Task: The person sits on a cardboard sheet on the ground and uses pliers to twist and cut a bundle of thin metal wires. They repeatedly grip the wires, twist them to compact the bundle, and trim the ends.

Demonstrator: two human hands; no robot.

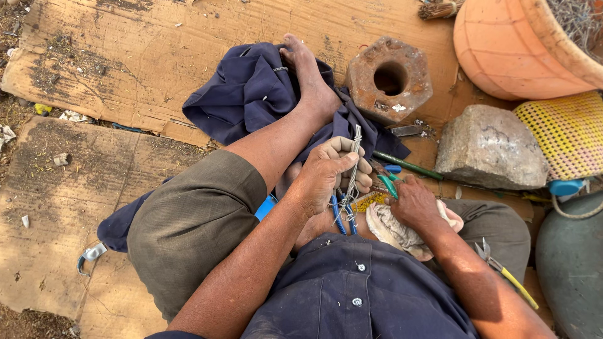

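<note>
A seated person's left hand (326, 172) is curled around a bundle of thin wires (355, 157), holding it upright, while the right hand (411, 201) rests on a crumpled pale cloth (392, 229), fingers closed around green-handled pliers (389, 183). Beyond them on the cardboard sheet (125, 63) lie a dark blue garment (251, 94), a rusty hexagonal nut (389, 78) and a grey stone (490, 147), with an orange basket (509, 50) at the far right corner

Rusty rough metal nut (389, 78) sitting w/ matt grey stone (490, 147), dull wire bundle (355, 157), worn cardboard (125, 63), navy cloth (251, 91) lying creased.
</note>
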